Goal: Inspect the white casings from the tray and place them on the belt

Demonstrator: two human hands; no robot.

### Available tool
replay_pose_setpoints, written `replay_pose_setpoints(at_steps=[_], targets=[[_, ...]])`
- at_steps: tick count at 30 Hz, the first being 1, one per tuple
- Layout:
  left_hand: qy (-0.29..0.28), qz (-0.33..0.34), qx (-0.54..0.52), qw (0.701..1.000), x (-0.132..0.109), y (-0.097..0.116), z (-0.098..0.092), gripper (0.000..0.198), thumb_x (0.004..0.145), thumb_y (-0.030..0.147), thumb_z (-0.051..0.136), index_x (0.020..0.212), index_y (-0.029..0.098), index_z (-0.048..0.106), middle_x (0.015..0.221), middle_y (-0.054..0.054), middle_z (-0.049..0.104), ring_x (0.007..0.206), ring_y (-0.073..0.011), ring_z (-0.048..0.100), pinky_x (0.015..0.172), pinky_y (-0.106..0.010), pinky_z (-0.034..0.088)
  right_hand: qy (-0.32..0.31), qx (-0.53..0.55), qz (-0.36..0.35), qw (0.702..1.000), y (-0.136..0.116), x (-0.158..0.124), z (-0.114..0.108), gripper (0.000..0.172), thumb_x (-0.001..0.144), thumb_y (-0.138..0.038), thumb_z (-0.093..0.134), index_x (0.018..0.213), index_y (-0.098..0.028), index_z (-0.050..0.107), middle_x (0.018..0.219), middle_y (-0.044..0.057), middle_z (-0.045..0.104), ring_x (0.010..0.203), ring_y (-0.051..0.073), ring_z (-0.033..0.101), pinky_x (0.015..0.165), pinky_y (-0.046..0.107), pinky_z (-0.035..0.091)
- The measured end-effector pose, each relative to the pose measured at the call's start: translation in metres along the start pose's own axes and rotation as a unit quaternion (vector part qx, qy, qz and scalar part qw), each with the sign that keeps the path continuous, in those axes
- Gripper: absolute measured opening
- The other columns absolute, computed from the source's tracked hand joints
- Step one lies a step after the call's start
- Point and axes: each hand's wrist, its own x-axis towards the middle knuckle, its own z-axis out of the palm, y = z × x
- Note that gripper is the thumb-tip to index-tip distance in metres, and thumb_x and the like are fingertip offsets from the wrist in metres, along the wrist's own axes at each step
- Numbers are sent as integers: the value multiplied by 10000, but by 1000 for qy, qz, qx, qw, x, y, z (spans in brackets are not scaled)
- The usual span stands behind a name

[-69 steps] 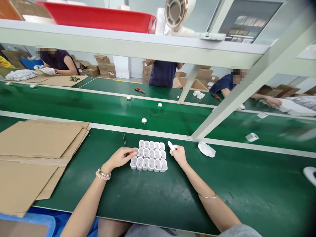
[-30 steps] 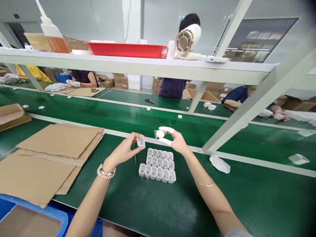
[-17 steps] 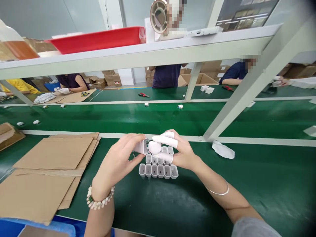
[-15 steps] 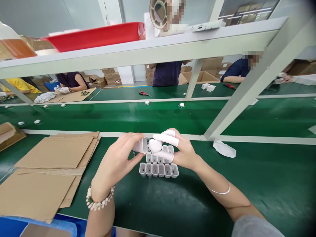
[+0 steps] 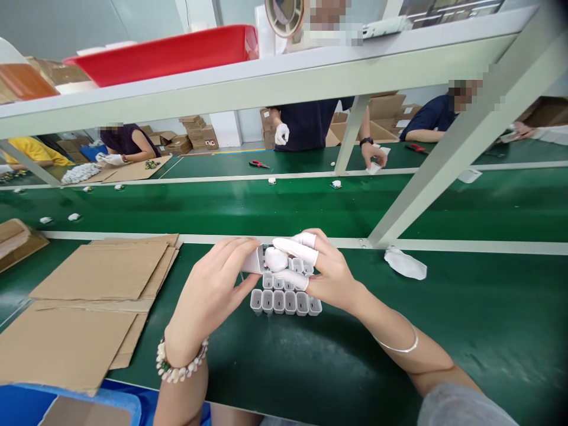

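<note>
My left hand [image 5: 206, 290], with a bead bracelet at the wrist, grips a white plastic housing [image 5: 254, 261] lying sideways, its open end facing right. In my right hand [image 5: 332, 272], which wears white finger cots, is a round white part [image 5: 276, 259] with a bit of circuit board at its edge. The part sits at the mouth of the housing; how far its board reaches inside is hidden. Under both hands, several more open white housings [image 5: 278, 302] stand upright in rows on the green table [image 5: 346, 355], partly covered by my right fingers.
Flattened cardboard [image 5: 102, 272] lies to the left, above a blue bin [image 5: 133, 405]. A white glove-like piece [image 5: 406, 263] rests at right. Beyond runs a green conveyor belt [image 5: 199, 204] with small white parts. A shelf [image 5: 213, 94] and its slanted post [image 5: 444, 142] stand ahead; co-workers sit across.
My right hand has shifted slightly left, bringing the round part closer to the housing. Parts on the belt have moved right. A co-worker opposite has lowered both hands, one to white pieces.
</note>
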Motion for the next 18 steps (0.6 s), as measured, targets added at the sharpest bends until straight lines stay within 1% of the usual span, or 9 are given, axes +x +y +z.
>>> replay_pose_setpoints(at_steps=[6,10,13,15,18], targets=[[-17,6,5,1000,2,1,3,350,912,192,535,1257,196,475,1188,-100,640,1112,-249,603,923,-419,544,-9,-17,-14,1000,4,-3,1,542,883,-289,642,1400,-313,480,961,59,649,846,205,603,788,401,490],[-25,0,6,1000,2,1,4,346,919,223,535,1257,197,467,1174,-108,640,1089,-256,608,892,-418,551,-12,-27,-6,1000,4,-4,2,543,883,-272,638,1400,-311,481,959,63,638,839,206,599,803,411,499],[-26,1,10,1000,2,1,4,340,917,224,537,1249,198,469,1162,-105,643,1071,-257,613,876,-415,554,-4,-34,-16,999,3,-4,3,548,885,-248,630,1404,-307,468,959,66,630,831,205,598,798,412,507],[-26,0,9,1000,2,0,4,340,914,225,546,1245,194,474,1159,-101,645,1063,-253,615,870,-406,556,-3,-31,-22,999,3,-4,4,558,888,-251,627,1414,-287,446,923,60,634,815,204,599,803,417,509],[-20,-7,3,1000,1,-1,5,351,911,245,566,1246,190,479,1153,-99,650,1053,-248,616,860,-394,556,0,-19,5,1000,4,-3,5,552,884,-300,640,1397,-250,442,847,39,654,792,210,612,824,435,512]])
